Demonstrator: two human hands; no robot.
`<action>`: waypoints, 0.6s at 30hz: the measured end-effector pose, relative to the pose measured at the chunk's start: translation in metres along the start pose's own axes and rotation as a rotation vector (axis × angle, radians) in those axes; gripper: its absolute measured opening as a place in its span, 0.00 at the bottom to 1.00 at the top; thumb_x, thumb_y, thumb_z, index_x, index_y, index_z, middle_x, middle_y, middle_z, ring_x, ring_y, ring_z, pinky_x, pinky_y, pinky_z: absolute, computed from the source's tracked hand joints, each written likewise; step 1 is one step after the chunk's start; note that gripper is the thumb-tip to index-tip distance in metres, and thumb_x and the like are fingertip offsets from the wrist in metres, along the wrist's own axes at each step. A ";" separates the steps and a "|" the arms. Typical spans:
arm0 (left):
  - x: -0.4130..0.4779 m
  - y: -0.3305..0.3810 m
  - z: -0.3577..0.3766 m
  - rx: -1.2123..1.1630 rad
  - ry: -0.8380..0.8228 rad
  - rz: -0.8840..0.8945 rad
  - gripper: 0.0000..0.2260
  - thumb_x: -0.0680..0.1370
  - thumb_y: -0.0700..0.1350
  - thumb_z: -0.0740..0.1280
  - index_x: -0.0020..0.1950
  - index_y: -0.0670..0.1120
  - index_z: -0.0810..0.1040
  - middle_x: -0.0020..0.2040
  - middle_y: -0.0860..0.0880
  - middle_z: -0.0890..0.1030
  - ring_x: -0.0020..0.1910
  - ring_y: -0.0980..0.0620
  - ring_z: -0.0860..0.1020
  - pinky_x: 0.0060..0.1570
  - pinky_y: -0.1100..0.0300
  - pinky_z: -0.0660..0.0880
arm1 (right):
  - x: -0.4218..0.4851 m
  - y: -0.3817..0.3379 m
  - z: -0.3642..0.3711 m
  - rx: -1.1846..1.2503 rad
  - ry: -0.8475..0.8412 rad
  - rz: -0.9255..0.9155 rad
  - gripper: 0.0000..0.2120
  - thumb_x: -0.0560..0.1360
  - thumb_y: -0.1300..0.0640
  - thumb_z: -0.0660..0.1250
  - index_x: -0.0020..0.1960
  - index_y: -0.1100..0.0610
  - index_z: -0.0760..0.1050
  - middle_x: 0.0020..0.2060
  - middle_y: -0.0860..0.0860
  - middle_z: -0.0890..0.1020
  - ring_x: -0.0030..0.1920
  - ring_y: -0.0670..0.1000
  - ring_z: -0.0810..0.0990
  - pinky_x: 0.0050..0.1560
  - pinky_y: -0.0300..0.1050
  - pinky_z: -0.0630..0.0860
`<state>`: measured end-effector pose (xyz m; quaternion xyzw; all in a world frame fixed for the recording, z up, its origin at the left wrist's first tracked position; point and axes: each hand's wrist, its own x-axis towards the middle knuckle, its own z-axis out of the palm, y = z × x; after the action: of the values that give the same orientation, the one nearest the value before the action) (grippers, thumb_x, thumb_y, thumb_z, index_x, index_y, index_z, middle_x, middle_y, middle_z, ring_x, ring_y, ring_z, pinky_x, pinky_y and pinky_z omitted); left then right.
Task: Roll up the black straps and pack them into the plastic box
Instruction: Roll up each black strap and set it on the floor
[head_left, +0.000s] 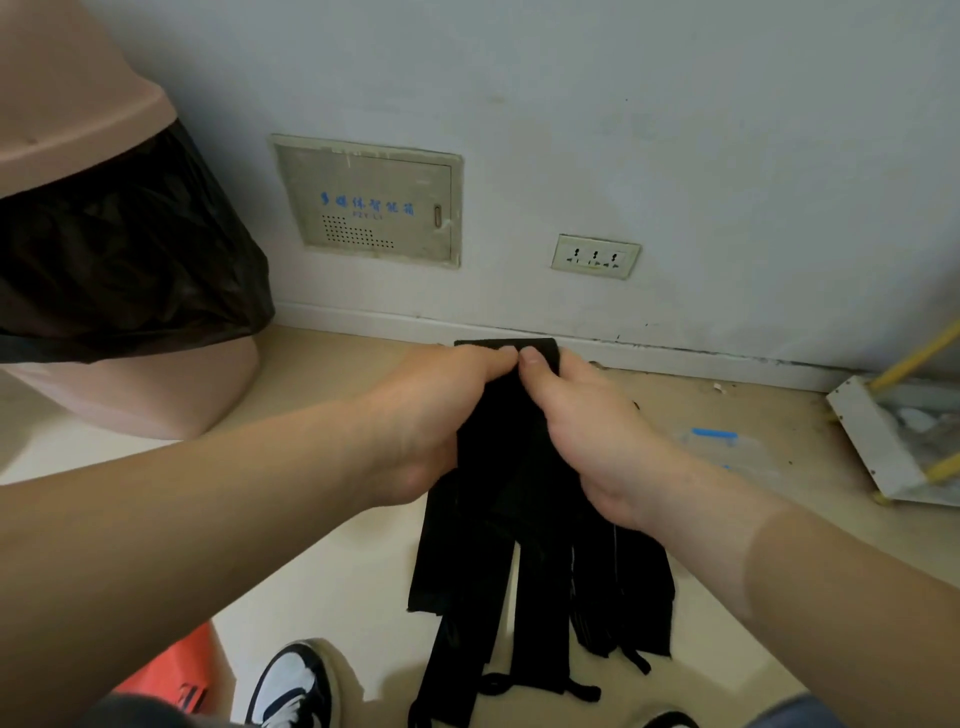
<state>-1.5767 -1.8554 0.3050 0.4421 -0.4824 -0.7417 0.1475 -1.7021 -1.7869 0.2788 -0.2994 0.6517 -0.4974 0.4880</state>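
Head view: our left hand (431, 415) and right hand (592, 441) meet mid-frame, thumbs side by side, fingers curled round the top end of the black straps (493, 571). The rest of the bundle trails down to the bottom centre of the frame. To roll well, we'd say square up the edges first, keep both thumbs tight, and turn the end over evenly so the loose tails don't fan out. We think the clear plastic thing with a blue tab (719, 441) at centre right is the plastic box, but it's blurry. The floor (337, 561) is pale and smooth. A pink bin (130, 395) with a black liner sits upper left, a wall socket (595, 256) is above the hands, and a shoe (291, 680) is at the bottom.
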 end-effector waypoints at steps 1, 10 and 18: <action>0.000 0.000 -0.001 0.022 0.002 0.005 0.12 0.85 0.46 0.65 0.61 0.43 0.85 0.56 0.42 0.88 0.57 0.41 0.87 0.66 0.42 0.79 | 0.000 -0.002 -0.002 -0.080 0.028 -0.006 0.14 0.87 0.42 0.59 0.62 0.47 0.80 0.54 0.49 0.88 0.55 0.52 0.87 0.61 0.57 0.84; 0.008 0.006 -0.019 0.105 0.129 0.119 0.10 0.86 0.43 0.64 0.65 0.43 0.80 0.55 0.40 0.87 0.52 0.42 0.88 0.54 0.43 0.85 | -0.005 0.000 -0.008 -0.200 -0.196 -0.008 0.12 0.84 0.44 0.65 0.63 0.47 0.80 0.52 0.50 0.89 0.53 0.52 0.89 0.59 0.53 0.84; 0.001 0.013 -0.031 0.523 0.085 0.169 0.16 0.88 0.55 0.58 0.58 0.46 0.81 0.48 0.45 0.86 0.45 0.47 0.86 0.45 0.51 0.84 | 0.002 -0.002 -0.013 -0.156 -0.057 0.011 0.12 0.88 0.48 0.59 0.61 0.47 0.81 0.52 0.50 0.89 0.56 0.54 0.88 0.64 0.60 0.82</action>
<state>-1.5551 -1.8802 0.3110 0.4541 -0.6860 -0.5579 0.1095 -1.7147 -1.7849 0.2803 -0.3468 0.6759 -0.4338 0.4844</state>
